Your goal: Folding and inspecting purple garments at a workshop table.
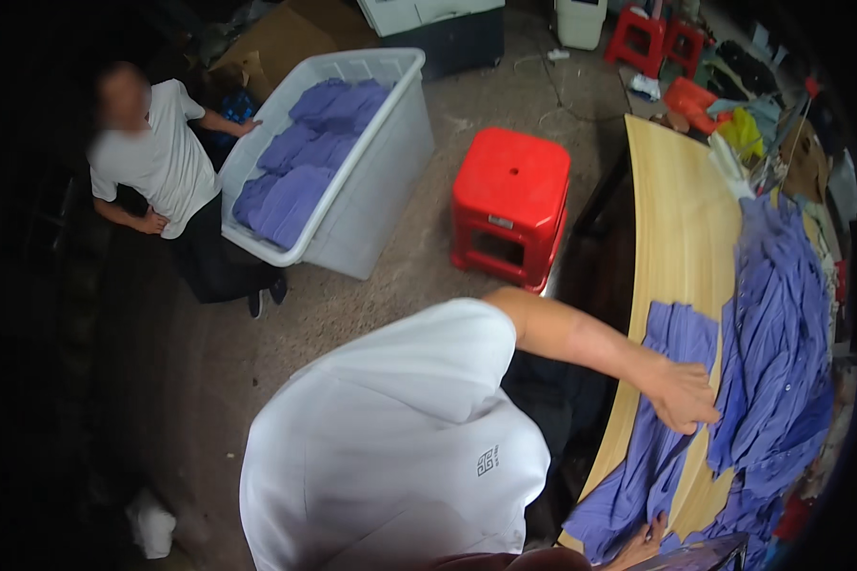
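A purple shirt (674, 333) lies lengthwise along the pale wooden table (681, 219) at the right. Over its right edge is my left hand (681, 395), fingers curled closed and fingertips against purple cloth. Lower down, my right hand (643, 544) is at the near end of the same shirt, its fingers bent on the fabric and its wrist cut off by the frame edge. Just beyond my left hand, a rumpled heap of purple shirts (781, 314) with small pale buttons covers the table's right side.
Two stacked red stools (511, 181) stand left of the table. Farther left, a large grey-white tub (381, 190) holds folded purple garments (295, 205). A person (157, 152) in a white T-shirt stands beside it, one hand on its rim. Yellow cloth (743, 133) and clutter lie beyond the table.
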{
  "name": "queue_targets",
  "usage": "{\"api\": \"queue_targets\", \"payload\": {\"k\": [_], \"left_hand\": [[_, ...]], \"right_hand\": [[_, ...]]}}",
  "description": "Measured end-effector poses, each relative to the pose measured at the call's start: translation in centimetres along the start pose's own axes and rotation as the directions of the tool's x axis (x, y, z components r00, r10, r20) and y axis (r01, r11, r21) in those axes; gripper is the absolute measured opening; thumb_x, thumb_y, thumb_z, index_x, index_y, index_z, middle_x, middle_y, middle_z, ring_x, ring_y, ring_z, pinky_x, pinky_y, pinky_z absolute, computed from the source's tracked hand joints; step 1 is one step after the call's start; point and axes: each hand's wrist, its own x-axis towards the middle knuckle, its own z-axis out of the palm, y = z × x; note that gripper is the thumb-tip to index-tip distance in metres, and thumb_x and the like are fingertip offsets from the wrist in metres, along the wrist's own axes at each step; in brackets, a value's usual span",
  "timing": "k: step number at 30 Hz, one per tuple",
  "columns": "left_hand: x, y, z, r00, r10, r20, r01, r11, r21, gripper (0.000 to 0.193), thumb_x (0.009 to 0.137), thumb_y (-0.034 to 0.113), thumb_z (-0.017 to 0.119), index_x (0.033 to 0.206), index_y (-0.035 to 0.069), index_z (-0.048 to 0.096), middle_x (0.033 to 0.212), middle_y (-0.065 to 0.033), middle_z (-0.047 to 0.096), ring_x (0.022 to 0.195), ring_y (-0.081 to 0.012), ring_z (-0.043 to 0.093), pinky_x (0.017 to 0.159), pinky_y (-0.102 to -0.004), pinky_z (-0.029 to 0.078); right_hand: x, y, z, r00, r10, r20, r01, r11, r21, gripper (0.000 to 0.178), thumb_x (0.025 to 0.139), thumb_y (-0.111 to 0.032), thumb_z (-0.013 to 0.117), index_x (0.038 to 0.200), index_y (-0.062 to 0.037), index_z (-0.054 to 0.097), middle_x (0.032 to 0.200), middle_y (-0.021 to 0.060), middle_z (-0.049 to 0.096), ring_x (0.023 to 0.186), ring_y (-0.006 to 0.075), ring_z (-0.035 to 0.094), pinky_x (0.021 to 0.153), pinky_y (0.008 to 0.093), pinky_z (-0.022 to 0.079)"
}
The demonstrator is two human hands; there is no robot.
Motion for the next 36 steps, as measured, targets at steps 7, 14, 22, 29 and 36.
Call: {"api": "queue_targets", "payload": {"k": [7, 14, 22, 29, 36], "left_hand": [[1.3, -0.6, -0.5, 0.950, -0.157, 0.270, 0.210, 0.961, -0.181, 0.040, 0.086, 0.035, 0.065, 0.107, 0.003, 0.077, 0.099, -0.0250, 0.076, 0.095, -0.0466, 0.073, 0.083, -0.0563, 0.058], [2.4, -0.2, -2.1, 0.971, -0.092, 0.219, 0.117, 0.988, -0.105, 0.031, 0.095, 0.023, 0.061, 0.117, 0.003, 0.072, 0.110, -0.0219, 0.074, 0.104, -0.0455, 0.069, 0.088, -0.0523, 0.055], [1.8, -7.3, -3.2, 0.995, -0.057, 0.088, 0.050, 0.995, 0.082, 0.023, 0.089, 0.007, 0.062, 0.110, 0.004, 0.070, 0.111, -0.0177, 0.072, 0.097, -0.0464, 0.069, 0.085, -0.0555, 0.056], [2.9, -13.7, -5.7, 0.858, -0.418, 0.298, 0.480, 0.860, -0.174, 0.027, 0.096, 0.014, 0.060, 0.113, -0.001, 0.074, 0.084, -0.0051, 0.067, 0.076, -0.0132, 0.058, 0.072, -0.0326, 0.047], [5.9, -13.5, -4.9, 0.684, -0.438, 0.583, 0.650, 0.728, -0.216, 0.030, 0.100, 0.024, 0.057, 0.108, 0.001, 0.074, 0.095, 0.0030, 0.066, 0.092, -0.0100, 0.056, 0.087, -0.0296, 0.044]], "right_hand": [[-1.9, -14.0, 2.1, 0.994, -0.099, -0.039, 0.102, 0.991, 0.083, 0.042, 0.087, -0.019, 0.083, 0.126, -0.0078, 0.076, 0.158, 0.0194, 0.058, 0.152, 0.0415, 0.044, 0.128, 0.0511, 0.032], [-0.9, -12.4, 5.4, 0.980, 0.023, -0.196, 0.007, 0.989, 0.150, 0.026, 0.092, -0.022, 0.084, 0.114, -0.0089, 0.079, 0.145, 0.0086, 0.069, 0.154, 0.0346, 0.047, 0.126, 0.0689, 0.018], [-1.9, -10.4, 2.6, 0.957, 0.150, -0.250, -0.020, 0.889, 0.457, 0.033, 0.096, -0.018, 0.053, 0.116, 0.0011, 0.072, 0.136, 0.0180, 0.070, 0.145, 0.0366, 0.052, 0.124, 0.0474, 0.031], [-1.4, -9.3, 1.7, 0.952, 0.072, -0.298, 0.077, 0.884, 0.461, 0.023, 0.086, -0.019, 0.062, 0.088, 0.0029, 0.065, 0.122, 0.0163, 0.071, 0.114, 0.0369, 0.059, 0.104, 0.0439, 0.044], [-1.0, -11.4, 3.8, 0.951, -0.038, -0.307, 0.106, 0.973, 0.208, 0.021, 0.082, -0.017, 0.076, 0.091, 0.0003, 0.068, 0.117, 0.0130, 0.073, 0.114, 0.0323, 0.060, 0.105, 0.0442, 0.042]]}}
